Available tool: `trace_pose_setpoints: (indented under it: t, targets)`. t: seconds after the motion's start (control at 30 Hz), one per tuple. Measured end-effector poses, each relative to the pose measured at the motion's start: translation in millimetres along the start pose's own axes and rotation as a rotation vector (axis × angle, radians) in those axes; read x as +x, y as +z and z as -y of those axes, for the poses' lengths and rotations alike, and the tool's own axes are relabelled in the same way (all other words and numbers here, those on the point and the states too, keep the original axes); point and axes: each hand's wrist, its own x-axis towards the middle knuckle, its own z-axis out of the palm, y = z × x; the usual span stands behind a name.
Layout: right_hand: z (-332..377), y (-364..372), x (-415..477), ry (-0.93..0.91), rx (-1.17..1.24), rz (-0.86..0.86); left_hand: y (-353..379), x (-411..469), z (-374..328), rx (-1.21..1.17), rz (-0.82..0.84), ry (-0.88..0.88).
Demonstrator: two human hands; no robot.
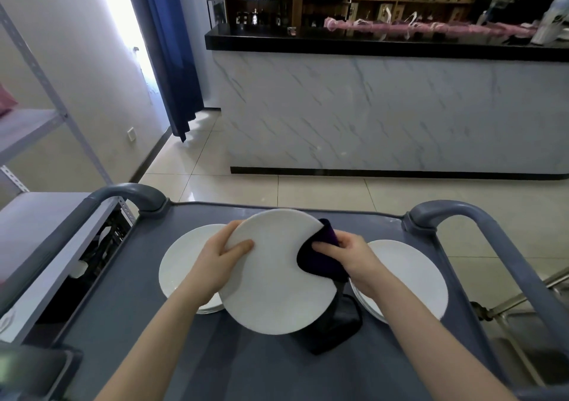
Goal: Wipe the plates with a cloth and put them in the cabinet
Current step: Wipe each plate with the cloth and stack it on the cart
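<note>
A white plate [277, 280] is held up over the grey cart top [129, 323]. My left hand [220, 259] grips its left rim, thumb on the upper face. My right hand [348, 256] holds a dark purple cloth [320, 262] folded around the plate's right rim. A stack of white plates [181, 265] lies on the cart under my left hand. Another stack of white plates [412, 280] lies to the right, partly hidden by my right arm. A second dark cloth [335, 330] lies on the cart below the held plate.
The cart has grey handle rails at the far left corner [129, 192] and along the right side [480, 231]. A metal shelf rack [34, 222] stands at left. A marble-fronted counter [385, 108] with a black top faces me across tiled floor.
</note>
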Motion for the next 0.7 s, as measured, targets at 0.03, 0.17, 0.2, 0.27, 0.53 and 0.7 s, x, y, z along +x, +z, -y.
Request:
trace_pose_setpoints:
  t: [0.03, 0.17, 0.2, 0.27, 0.53, 0.7]
  targets:
    - [-10, 3, -4, 0.013, 0.109, -0.038, 2, -1, 3, -0.099, -0.062, -0.015]
    - [-40, 23, -20, 0.1, 0.428, -0.101, 13, 1, 12, -0.36, -0.243, -0.076]
    - [-43, 25, -22, 0.119, 0.443, -0.096, 14, 2, 13, -0.372, -0.246, -0.091]
    - [-39, 20, -20, 0.145, 0.4, -0.091, 13, 3, 13, -0.353, -0.203, -0.117]
    - [22, -4, 12, -0.009, -0.245, 0.131, -3, 18, -12, 0.117, 0.248, -0.094]
    - [18, 0, 17, -0.02, -0.092, 0.064, -3, 25, -25, 0.086, 0.098, -0.061]
